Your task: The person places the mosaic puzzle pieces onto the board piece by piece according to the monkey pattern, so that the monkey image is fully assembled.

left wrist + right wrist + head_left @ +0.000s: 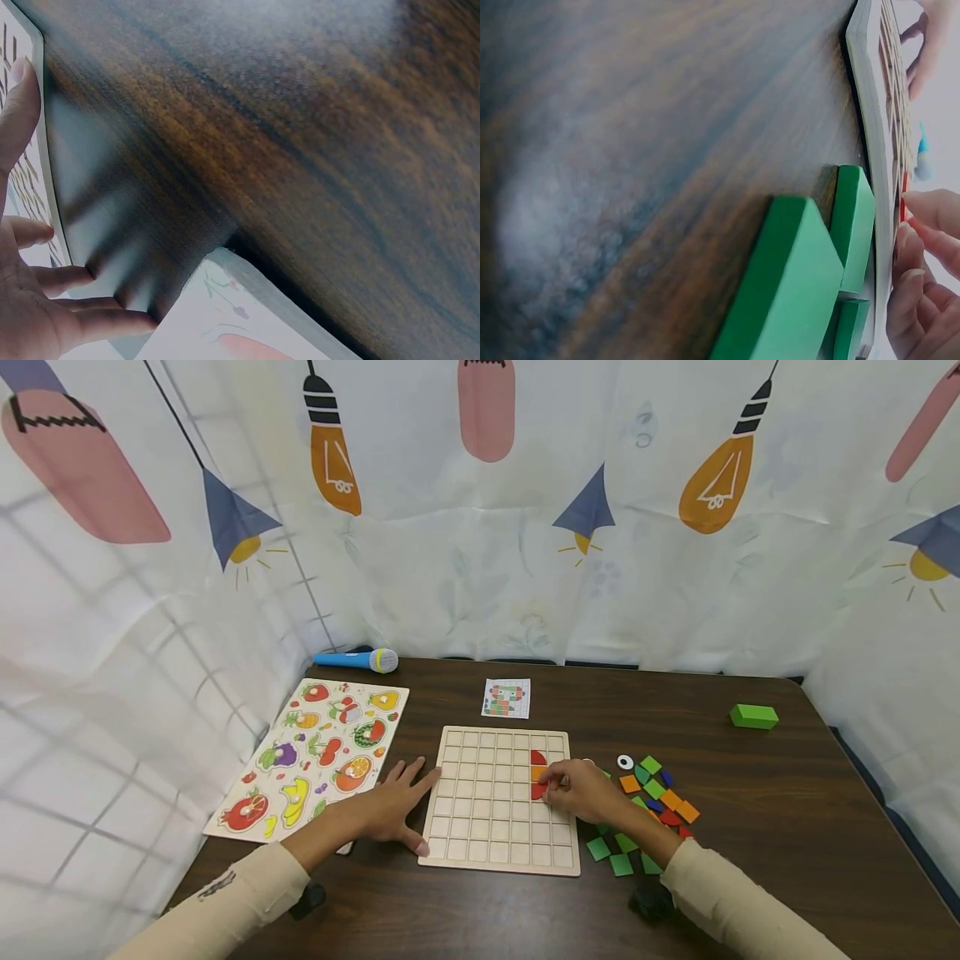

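Note:
A wooden grid board (480,853) lies flat in the middle of the table. My left hand (392,806) has its fingers spread, with thumb and index fingertip touching the board's left edge; the left wrist view shows the palm side of this hand (34,315). At the board's right part, my right hand (588,789) pinches a red rounded piece (537,791). Directly above that piece sit an orange square (536,773) and another red half-round piece (537,757). In the right wrist view, the curled right fingers (922,281) hide most of the red piece (904,206).
Loose coloured pieces (621,865) lie scattered right of the board. A fruit picture board (341,697) stands to the left, with a toy microphone (352,660) behind it. Beyond the grid is a pattern card (506,698); a green block (753,717) lies far right.

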`<move>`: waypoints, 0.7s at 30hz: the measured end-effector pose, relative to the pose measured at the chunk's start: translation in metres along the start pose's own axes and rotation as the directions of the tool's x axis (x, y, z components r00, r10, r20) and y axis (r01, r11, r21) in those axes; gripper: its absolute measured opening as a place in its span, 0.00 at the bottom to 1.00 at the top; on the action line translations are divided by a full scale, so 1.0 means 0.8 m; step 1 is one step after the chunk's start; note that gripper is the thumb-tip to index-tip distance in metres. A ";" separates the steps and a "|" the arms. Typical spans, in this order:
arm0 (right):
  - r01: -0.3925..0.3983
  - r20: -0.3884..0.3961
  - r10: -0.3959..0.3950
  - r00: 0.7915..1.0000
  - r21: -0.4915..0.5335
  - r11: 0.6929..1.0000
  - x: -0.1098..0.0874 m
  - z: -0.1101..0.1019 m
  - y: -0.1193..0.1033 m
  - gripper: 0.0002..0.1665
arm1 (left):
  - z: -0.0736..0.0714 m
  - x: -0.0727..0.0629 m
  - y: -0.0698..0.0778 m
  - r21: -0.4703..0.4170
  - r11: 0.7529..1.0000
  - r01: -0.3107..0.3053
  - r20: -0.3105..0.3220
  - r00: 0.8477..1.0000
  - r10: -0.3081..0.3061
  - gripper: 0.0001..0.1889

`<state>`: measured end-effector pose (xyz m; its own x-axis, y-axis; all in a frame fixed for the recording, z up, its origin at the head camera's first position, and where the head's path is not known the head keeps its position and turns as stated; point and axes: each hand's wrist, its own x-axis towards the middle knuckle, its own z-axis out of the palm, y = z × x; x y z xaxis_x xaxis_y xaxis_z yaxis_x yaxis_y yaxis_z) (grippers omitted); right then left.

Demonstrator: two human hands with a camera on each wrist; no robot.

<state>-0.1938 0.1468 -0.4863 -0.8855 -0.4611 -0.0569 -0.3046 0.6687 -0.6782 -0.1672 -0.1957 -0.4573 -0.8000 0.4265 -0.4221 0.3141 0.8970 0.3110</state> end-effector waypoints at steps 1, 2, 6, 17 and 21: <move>-0.003 -0.002 0.003 1.000 -0.002 1.000 0.000 0.000 0.000 0.07 | 0.000 0.000 0.000 0.000 1.000 0.000 0.000 1.000 0.000 0.62; -0.006 -0.003 0.006 1.000 -0.003 1.000 0.000 0.000 0.000 0.07 | 0.000 0.000 0.000 0.000 1.000 0.001 0.000 1.000 -0.001 0.62; -0.024 -0.007 0.024 1.000 -0.011 1.000 -0.001 -0.001 -0.001 0.06 | 0.000 0.001 0.001 0.001 1.000 0.003 -0.001 1.000 -0.003 0.62; -0.072 -0.016 0.071 0.997 -0.059 0.996 0.000 -0.001 -0.004 0.05 | 0.001 0.000 0.001 0.003 1.000 0.002 0.000 1.000 -0.002 0.62; -0.080 -0.016 0.079 0.997 -0.074 0.994 0.002 -0.001 -0.005 0.06 | -0.001 -0.001 0.003 -0.006 1.000 0.003 0.000 1.000 -0.003 0.62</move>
<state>-0.1939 0.1439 -0.4829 -0.9123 -0.3973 -0.0991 -0.2577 0.7452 -0.6151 -0.1664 -0.1942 -0.4558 -0.8012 0.4234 -0.4230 0.3084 0.8978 0.3144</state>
